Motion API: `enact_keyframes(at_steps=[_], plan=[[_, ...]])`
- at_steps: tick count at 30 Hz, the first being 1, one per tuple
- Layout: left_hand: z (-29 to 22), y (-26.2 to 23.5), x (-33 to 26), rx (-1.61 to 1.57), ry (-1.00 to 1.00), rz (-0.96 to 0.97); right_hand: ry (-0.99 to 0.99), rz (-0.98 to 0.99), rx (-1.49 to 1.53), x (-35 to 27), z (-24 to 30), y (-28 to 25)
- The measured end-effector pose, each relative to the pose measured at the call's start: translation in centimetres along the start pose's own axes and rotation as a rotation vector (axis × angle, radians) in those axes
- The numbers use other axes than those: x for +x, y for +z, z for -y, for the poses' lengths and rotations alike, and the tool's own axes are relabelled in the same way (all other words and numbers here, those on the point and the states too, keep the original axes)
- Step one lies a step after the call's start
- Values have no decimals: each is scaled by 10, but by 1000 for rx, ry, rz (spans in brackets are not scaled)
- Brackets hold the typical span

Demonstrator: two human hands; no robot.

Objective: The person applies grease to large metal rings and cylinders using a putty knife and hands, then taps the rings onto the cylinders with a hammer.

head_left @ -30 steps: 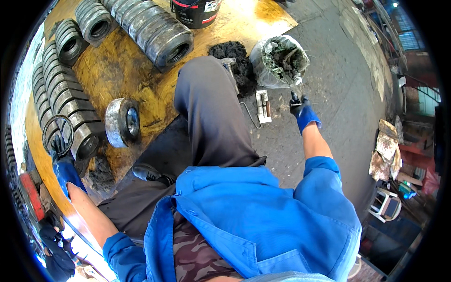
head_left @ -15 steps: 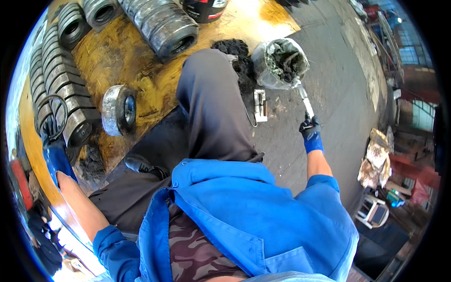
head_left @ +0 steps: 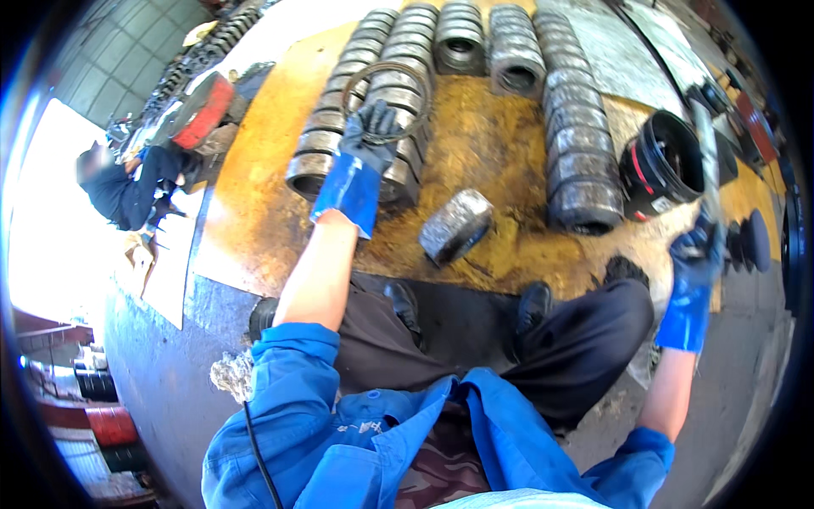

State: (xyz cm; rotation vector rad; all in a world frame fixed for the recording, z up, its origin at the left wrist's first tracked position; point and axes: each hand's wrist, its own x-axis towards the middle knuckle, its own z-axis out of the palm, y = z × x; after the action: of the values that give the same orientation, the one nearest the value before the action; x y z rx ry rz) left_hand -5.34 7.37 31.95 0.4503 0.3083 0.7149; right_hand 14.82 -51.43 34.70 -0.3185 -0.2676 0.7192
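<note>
My left hand (head_left: 370,136), in a dark glove with a blue cuff, is closed on the thin metal ring (head_left: 386,65), gripping its near side, with the rest of the hoop standing up past my fingers. In view, the ring lies over the two left rows of rollers (head_left: 318,153), packed end to end on the stained yellow board (head_left: 280,182). My right hand (head_left: 697,242), gloved the same way, is well apart, out at the right, its fingers closed round a pale stick (head_left: 706,148) that points away from me; it is blurred, so it may be a brush, but I can't be sure. Just beside the stick stands the black bucket (head_left: 653,202), with a red stripe on its wall. Between my hands, one loose roller (head_left: 456,227) sits tilted on the board, near my shoes (head_left: 403,307). Beyond it are two shorter rows, and a long row (head_left: 585,161) runs away next to the bucket. Off to the left, a co-worker (head_left: 131,191) in dark clothes is bent forward near a red drum (head_left: 203,112).
</note>
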Motion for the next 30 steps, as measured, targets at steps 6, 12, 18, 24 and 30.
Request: enact_keyframes(at_steps=[6, 12, 18, 24, 30], plan=[[6, 6, -16, -262, -18, 272, 134, -425, 4, 104, -217, 81], [17, 30, -38, -285, -82, 209, 311, -207, -58, 105, -282, 103], [30, 39, -40, -224, -67, 231, 326, -127, -70, 111, -311, 116], [43, 71, -68, -89, -72, 261, 401, -98, -212, 105, -327, 110], [39, 61, -65, -186, -161, 419, 503, -34, -20, 98, -326, 108]])
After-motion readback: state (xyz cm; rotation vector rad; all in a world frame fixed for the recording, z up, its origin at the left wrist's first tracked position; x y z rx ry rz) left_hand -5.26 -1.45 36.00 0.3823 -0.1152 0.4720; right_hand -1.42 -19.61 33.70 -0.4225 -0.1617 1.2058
